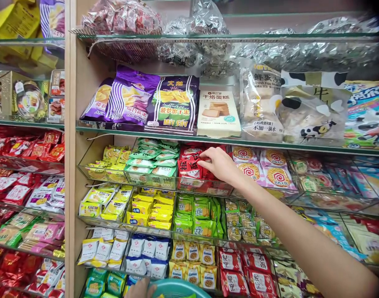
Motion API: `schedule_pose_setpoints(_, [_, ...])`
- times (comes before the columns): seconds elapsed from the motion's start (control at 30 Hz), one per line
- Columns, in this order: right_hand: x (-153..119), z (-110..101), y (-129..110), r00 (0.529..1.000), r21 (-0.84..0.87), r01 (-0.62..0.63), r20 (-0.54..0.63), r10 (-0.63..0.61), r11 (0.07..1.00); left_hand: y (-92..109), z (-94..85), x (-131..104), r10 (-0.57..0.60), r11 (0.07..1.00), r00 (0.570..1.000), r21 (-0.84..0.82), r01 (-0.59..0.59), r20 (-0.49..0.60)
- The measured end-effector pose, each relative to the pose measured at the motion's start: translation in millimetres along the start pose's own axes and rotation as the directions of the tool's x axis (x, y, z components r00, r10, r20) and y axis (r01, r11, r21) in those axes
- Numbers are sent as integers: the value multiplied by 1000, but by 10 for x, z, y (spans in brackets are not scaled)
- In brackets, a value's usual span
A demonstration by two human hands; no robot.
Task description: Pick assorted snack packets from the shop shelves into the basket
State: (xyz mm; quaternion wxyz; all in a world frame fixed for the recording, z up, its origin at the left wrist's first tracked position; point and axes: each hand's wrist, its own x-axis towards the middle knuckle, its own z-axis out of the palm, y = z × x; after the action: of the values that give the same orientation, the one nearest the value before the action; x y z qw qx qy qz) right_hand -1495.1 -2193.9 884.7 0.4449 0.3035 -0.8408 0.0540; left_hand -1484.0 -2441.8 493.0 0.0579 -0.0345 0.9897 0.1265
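Right grip [219,164], slightly open at red packets [189,165], has a glass shelf [164,135] just above.

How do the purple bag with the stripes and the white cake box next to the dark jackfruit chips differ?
The striped purple bag is soft and rumpled, while the white cake box has straight edges. The bag is mostly purple; the box is pale. The bag stands taller than the box. Both are on the same glass shelf, with food pictured on their fronts.
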Motion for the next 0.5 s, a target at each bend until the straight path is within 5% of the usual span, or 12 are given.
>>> schedule_pose_setpoints(0.27, [110,32,-5,995,98,-82,66,76,992,41,-22,-37,-15,999,999,-51,14,-29])
schedule_pose_setpoints(0.5, [144,96,-8,983,267,-147,-67,170,952,102,-97,-99,-26,999,1000,-32,26,-2])
